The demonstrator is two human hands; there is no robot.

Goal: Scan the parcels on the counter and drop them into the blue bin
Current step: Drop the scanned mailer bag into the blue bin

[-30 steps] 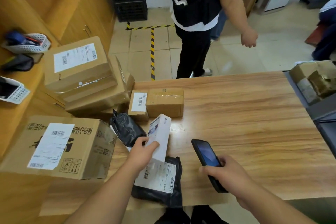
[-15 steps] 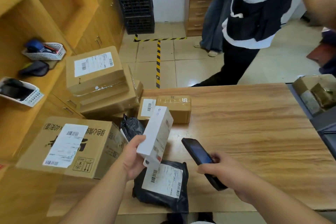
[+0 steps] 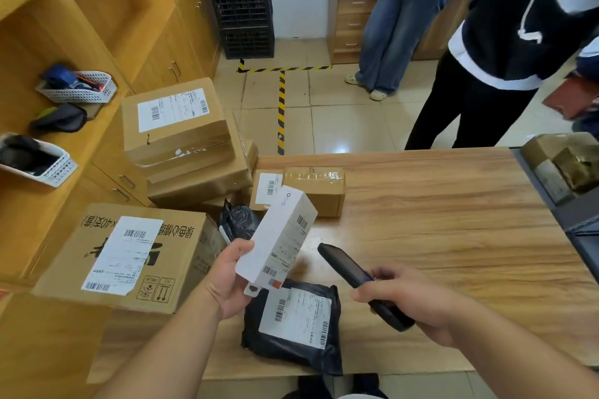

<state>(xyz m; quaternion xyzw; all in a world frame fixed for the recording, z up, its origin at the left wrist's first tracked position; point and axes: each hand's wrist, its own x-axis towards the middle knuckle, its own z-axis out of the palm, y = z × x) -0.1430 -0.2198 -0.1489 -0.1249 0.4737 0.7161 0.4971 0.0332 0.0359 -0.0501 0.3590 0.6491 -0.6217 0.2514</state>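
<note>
Left hand point(image 3: 227, 282) grips the white box point(image 3: 278, 236) by its near end, held tilted above the desk point(image 3: 437, 236) – thumb on the top face, the other fingers hidden behind the box. Barcode labels on its side face the scanner point(image 3: 359, 285). Right hand point(image 3: 408, 301) has its fingers curled round the scanner's lower half; the dark screen end points up-left toward the box, not touching it.

Directly under the box and hands: a black poly mailer point(image 3: 291, 324) flat on the desk's near edge, white label up, near corner overhanging. A second black mailer point(image 3: 238, 220) is mostly hidden behind the white box and the big carton point(image 3: 129, 256) at left. That carton's print is upside down, label text too small to read. Small taped carton point(image 3: 311, 188) sits further back on the desk, left end partly covered by the white box. Stacked cartons point(image 3: 181, 139) behind it – can't tell what they rest on.

Right edge: a dark bin point(image 3: 551, 191) with wrapped parcels, cropped; colour reads grey-blue. Two people standing beyond the desk, cut off at the top.
</note>
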